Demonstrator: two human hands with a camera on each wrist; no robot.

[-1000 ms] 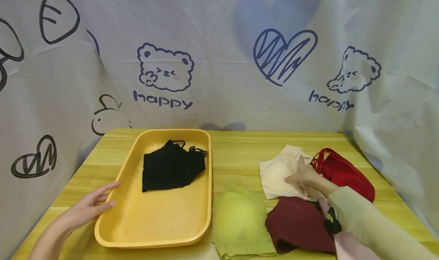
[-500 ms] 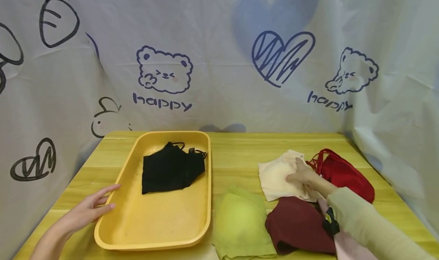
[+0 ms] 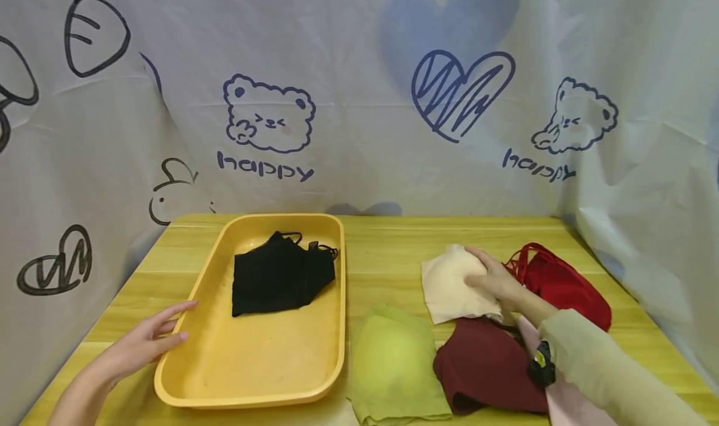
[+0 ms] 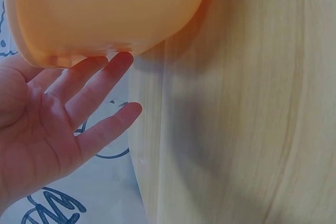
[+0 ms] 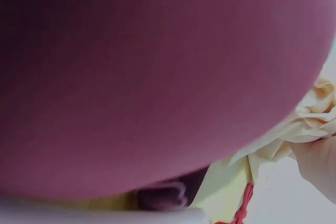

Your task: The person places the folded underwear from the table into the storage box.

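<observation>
Pinching cream bra [image 3: 449,285] between right fingers [image 3: 483,259], near red bra [image 3: 564,292]; touching tray [image 3: 264,370] with left fingers [image 3: 173,311] spread apart.

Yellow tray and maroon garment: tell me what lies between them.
The lime-green garment lies between the yellow tray and the maroon garment, as the head view shows.

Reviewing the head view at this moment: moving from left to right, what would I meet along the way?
Left hand → yellow tray with a black garment in it → green garment → cream garment → right hand → red garment.
</observation>
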